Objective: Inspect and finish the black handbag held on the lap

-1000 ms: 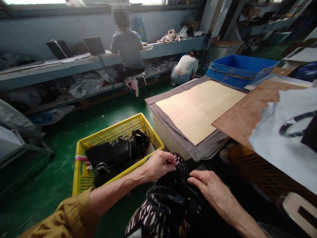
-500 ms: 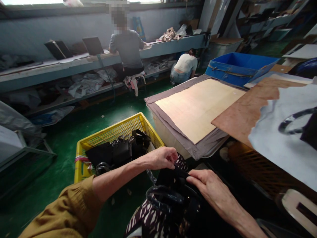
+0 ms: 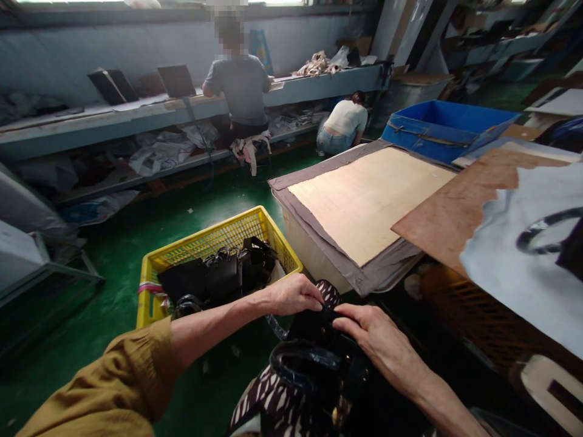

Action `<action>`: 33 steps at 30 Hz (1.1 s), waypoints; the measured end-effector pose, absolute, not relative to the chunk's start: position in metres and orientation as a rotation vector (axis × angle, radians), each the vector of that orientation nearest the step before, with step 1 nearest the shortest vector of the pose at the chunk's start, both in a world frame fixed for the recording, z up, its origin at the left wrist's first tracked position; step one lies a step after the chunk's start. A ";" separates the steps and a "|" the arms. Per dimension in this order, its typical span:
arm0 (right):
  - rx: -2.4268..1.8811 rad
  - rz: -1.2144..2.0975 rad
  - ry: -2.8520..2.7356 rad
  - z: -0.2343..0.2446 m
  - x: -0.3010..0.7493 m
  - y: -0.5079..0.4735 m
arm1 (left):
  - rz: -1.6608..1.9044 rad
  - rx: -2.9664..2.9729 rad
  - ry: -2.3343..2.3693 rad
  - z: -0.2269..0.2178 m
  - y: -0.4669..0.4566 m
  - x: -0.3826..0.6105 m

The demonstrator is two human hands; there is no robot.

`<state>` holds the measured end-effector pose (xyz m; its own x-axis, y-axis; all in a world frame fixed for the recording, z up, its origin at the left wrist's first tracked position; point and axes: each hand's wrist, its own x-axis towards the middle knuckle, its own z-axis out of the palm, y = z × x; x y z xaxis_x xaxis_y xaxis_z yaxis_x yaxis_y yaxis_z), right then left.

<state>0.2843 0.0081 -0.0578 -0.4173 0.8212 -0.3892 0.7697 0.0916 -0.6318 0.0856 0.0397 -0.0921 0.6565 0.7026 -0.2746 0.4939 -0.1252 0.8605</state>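
Note:
A black handbag (image 3: 319,358) with a glossy looped handle rests on my lap, over a black-and-white patterned cloth (image 3: 268,400). My left hand (image 3: 294,294) pinches the bag's top edge with closed fingers. My right hand (image 3: 371,334) lies on the same edge just to the right, fingertips curled onto it and almost touching the left hand. A mustard sleeve covers my left upper arm.
A yellow crate (image 3: 204,243) with several black bags stands on the green floor at left. A cloth-wrapped board (image 3: 364,200) and a brown sheet (image 3: 455,200) lie ahead and right, a blue bin (image 3: 446,124) behind. Two people work at a long bench (image 3: 136,115) far back.
My two hands have drawn closer together on the bag's top edge; the right hand slid left toward the left hand. The view shifted slightly.

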 end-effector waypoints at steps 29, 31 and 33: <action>-1.589 1.255 -2.312 -0.063 0.264 0.011 | 0.215 1.032 0.740 -0.096 0.031 0.069; -1.589 1.252 -2.317 -0.064 0.265 0.012 | 0.206 1.061 0.778 -0.095 0.032 0.068; -1.590 1.245 -2.327 -0.064 0.264 0.012 | 0.214 1.120 0.864 -0.093 0.033 0.068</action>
<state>0.2643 0.0123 -0.0638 -0.4659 0.8032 -0.3712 0.7545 0.1415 -0.6409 0.0676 0.0325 -0.0931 0.6672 0.5545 -0.4974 0.2585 0.4539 0.8527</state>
